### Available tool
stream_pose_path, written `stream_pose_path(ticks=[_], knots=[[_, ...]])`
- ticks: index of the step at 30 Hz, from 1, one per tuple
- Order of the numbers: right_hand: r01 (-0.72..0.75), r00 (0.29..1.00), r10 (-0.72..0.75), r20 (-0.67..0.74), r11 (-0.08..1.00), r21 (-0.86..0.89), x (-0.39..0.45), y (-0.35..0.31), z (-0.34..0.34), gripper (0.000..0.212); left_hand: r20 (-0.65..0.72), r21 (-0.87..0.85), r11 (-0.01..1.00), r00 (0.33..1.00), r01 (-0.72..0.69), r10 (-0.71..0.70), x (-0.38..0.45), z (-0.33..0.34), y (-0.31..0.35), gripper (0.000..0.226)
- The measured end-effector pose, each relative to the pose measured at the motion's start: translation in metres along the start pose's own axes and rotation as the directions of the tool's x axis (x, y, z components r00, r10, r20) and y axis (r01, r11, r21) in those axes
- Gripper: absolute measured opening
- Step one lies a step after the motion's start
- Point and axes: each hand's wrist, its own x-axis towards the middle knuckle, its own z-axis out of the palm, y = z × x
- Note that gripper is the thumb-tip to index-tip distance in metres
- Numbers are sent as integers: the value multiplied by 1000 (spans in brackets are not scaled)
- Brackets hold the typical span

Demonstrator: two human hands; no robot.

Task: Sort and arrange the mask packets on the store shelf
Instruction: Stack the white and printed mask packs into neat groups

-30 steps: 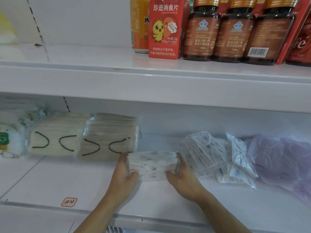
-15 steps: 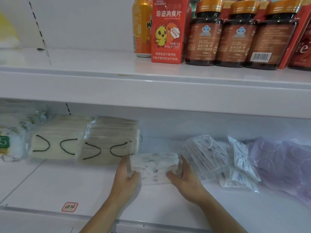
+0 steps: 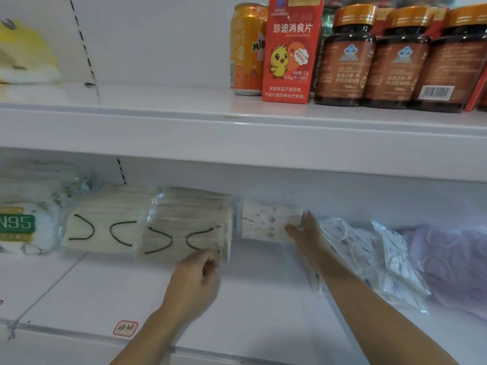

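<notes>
On the lower shelf of a white store rack, a printed white mask packet stands upright against the back, just beside the right end of a beige mask packet with black ear loops. The right hand holds the printed packet at its right edge, the fingers lying across its front and the thumb curled round the side. The left hand hangs just below the lower right corner of the beige packet, with its fingers curled inward; whether the fingertips pinch the plastic edge or only touch it cannot be told.

A second beige mask packet stands to the left, touching the first, and further left lies a white pack marked N95 on a green label. To the right of the right forearm, several clear-wrapped printed mask packets lean loosely in a heap, and beyond them lie pale purple mask packets.

A small red-bordered sticker sits near the front edge of the lower shelf. On the upper shelf stand an orange drink can, a red carton with a yellow chick and three brown bottles with gold caps in a row. A yellow and white package lies at the far left.
</notes>
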Motion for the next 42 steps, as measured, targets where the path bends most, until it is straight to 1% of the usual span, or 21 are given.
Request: stream_pose_path(ticks=[3, 5, 8, 11, 14, 17, 20, 23, 26, 29, 31, 32, 33, 34, 35, 36, 37, 38, 39, 40, 42], knots=[[-42, 999, 42, -2, 996, -80, 14, 1, 16, 58, 160, 102, 985, 980, -138, 120, -2, 0, -7, 25], [-56, 998, 56, -3, 994, -90, 21, 1, 26, 62, 205, 155, 957, 955, -247, 213, -1, 2, -10, 24], [-124, 992, 126, 13, 987, -105, 26, -2, 37, 72, 250, 170, 918, 917, -357, 310, 1, 6, -16, 23], [-134, 989, 130, -69, 989, -66, 25, 5, 43, 73, 311, 155, 898, 883, -413, 352, 5, 6, -19, 24], [-116, 985, 116, -131, 993, 9, 14, 0, 47, 96, 336, 136, 883, 860, -448, 385, 8, 6, -22, 25], [-74, 983, 72, -169, 997, -8, 1, -15, 46, 103, 328, 100, 881, 852, -462, 409, 8, 6, -25, 25], [-49, 975, 51, -218, 999, 14, -13, -28, 38, 95, 328, 88, 881, 848, -465, 415, 8, 6, -27, 26], [30, 954, -44, -297, 998, -50, -33, -35, 22, 78, 336, 87, 886, 851, -455, 404, 7, 8, -25, 31], [85, 934, -127, -333, 987, -138, -60, -30, 4, 66, 431, 47, 896, 818, -441, 380, 5, 19, -10, 36], [75, 914, -173, -367, 961, -265, -92, -18, -21, 55, 543, 10, 904, 761, -428, 355, 6, 42, 20, 44], [60, 889, -204, -410, 939, -337, -111, -10, -44, 49, 580, 1, 936, 763, -351, 285, 9, 59, 42, 51], [34, 872, -204, -445, 932, -360, -118, -5, -58, 46, 586, -4, 963, 780, -269, 220, 13, 68, 54, 50], [-8, 858, -187, -479, 927, -376, -122, 0, -73, 45, 589, -31, 988, 796, -149, 138, 16, 74, 69, 43], [-63, 849, -152, -506, 922, -382, -125, 3, -87, 46, 584, -93, 996, 810, 11, 46, 22, 81, 85, 29], [-117, 849, -109, -516, 915, -387, -126, 7, -100, 47, 573, -195, 962, 818, 194, -49, 30, 91, 98, 13], [-160, 858, -72, -509, 903, -399, -126, 11, -112, 48, 566, -311, 874, 812, 373, -145, 38, 99, 111, 4], [-177, 873, -54, -485, 891, -418, -126, 17, -122, 48, 569, -417, 746, 789, 520, -232, 46, 108, 123, 5], [-161, 890, -64, -452, 882, -442, -125, 22, -131, 48, 586, -477, 622, 752, 621, -301, 54, 117, 131, 4], [-124, 904, -94, -416, 876, -465, -123, 28, -139, 48, 598, -521, 525, 727, 673, -338, 60, 126, 138, 5], [-88, 916, -120, -384, 871, -484, -121, 34, -147, 47, 604, -542, 468, 711, 698, -361, 65, 133, 146, 7], [-56, 932, -136, -335, 862, -504, -114, 43, -160, 46, 586, -563, 418, 701, 713, -405, 72, 153, 152, 16]])
